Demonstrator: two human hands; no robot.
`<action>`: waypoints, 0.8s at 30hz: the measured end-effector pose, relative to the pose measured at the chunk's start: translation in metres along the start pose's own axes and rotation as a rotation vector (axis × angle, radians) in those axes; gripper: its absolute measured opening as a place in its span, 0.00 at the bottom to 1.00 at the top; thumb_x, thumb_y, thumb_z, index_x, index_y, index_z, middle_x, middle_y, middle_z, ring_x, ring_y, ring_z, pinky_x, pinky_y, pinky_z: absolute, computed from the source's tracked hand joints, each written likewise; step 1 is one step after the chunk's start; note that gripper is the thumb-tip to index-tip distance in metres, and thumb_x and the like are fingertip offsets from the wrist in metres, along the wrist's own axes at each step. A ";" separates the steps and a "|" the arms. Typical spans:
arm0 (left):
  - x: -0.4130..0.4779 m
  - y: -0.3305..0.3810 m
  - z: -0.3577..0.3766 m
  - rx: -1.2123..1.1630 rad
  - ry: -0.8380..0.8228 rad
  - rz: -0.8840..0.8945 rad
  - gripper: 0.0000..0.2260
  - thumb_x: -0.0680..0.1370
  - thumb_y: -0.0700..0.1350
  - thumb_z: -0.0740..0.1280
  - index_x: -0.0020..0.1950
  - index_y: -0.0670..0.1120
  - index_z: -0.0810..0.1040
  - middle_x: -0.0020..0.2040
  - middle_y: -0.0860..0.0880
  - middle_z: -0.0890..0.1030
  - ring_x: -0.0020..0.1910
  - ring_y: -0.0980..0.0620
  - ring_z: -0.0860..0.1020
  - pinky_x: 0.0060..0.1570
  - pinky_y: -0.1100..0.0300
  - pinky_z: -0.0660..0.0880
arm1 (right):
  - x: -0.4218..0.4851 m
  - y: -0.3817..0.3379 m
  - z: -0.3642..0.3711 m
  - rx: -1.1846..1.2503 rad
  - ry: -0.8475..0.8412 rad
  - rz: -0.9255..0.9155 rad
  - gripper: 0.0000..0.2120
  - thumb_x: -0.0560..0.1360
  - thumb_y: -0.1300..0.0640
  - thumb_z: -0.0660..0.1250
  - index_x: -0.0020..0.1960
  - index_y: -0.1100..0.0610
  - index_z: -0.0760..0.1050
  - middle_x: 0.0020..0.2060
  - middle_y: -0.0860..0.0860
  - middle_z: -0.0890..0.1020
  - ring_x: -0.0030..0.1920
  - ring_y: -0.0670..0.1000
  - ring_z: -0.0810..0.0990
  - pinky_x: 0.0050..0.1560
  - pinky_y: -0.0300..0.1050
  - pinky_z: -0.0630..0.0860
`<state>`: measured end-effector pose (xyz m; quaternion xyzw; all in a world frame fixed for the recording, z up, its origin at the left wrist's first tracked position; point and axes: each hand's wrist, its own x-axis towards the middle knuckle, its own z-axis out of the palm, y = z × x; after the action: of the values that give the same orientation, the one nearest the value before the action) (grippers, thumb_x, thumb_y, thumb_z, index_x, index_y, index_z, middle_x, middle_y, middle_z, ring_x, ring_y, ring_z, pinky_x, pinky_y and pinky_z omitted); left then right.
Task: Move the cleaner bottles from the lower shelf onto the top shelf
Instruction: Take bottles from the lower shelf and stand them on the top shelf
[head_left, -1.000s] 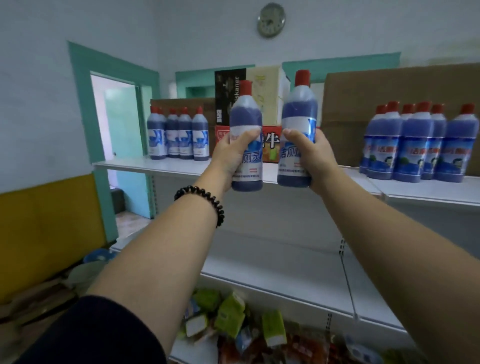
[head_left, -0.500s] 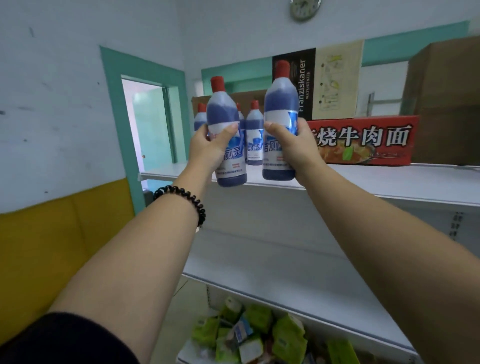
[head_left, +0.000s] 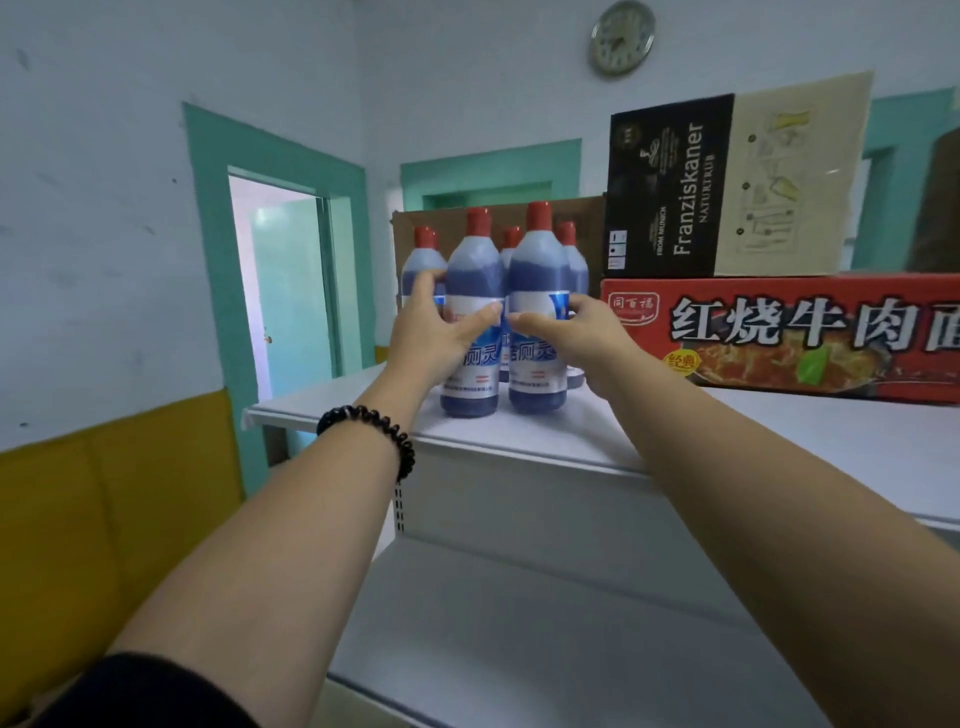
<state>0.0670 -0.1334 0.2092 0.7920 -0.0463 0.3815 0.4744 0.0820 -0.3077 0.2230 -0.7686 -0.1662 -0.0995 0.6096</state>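
Observation:
Two blue cleaner bottles with red caps stand upright on the white top shelf, side by side. My left hand grips the left bottle around its label. My right hand grips the right bottle the same way. Several more identical bottles stand just behind them, partly hidden.
A red noodle carton lies on the top shelf to the right of the bottles, with a black and tan Franziskaner box on top. A brown cardboard box stands behind the bottles. The white lower shelf runs below. A teal doorway opens at the left.
Both hands have carried their bottles forward and down onto the top shelf, in front of the earlier group. The view has shifted closer to the shelf's left end.

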 end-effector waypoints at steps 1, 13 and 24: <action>0.007 -0.005 0.000 0.044 0.003 0.028 0.29 0.72 0.58 0.75 0.68 0.50 0.70 0.59 0.52 0.78 0.51 0.54 0.80 0.44 0.62 0.77 | 0.005 0.002 0.004 -0.012 0.008 0.016 0.21 0.71 0.53 0.78 0.59 0.57 0.75 0.48 0.50 0.82 0.49 0.51 0.82 0.47 0.47 0.79; 0.037 -0.037 0.001 0.169 -0.002 0.170 0.34 0.72 0.58 0.76 0.73 0.48 0.70 0.66 0.46 0.71 0.63 0.48 0.75 0.57 0.60 0.72 | 0.015 0.010 0.012 -0.378 0.021 0.053 0.29 0.69 0.55 0.80 0.65 0.55 0.72 0.56 0.51 0.81 0.55 0.53 0.82 0.54 0.53 0.83; 0.050 -0.047 0.004 0.214 -0.088 0.137 0.39 0.78 0.57 0.70 0.82 0.49 0.52 0.65 0.45 0.79 0.58 0.46 0.80 0.53 0.53 0.78 | 0.024 0.007 0.040 -0.487 0.143 0.095 0.26 0.72 0.55 0.77 0.67 0.56 0.72 0.59 0.53 0.80 0.58 0.55 0.80 0.58 0.54 0.81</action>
<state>0.1249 -0.0967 0.2066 0.8490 -0.0801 0.3808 0.3575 0.1050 -0.2668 0.2162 -0.8907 -0.0575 -0.1618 0.4208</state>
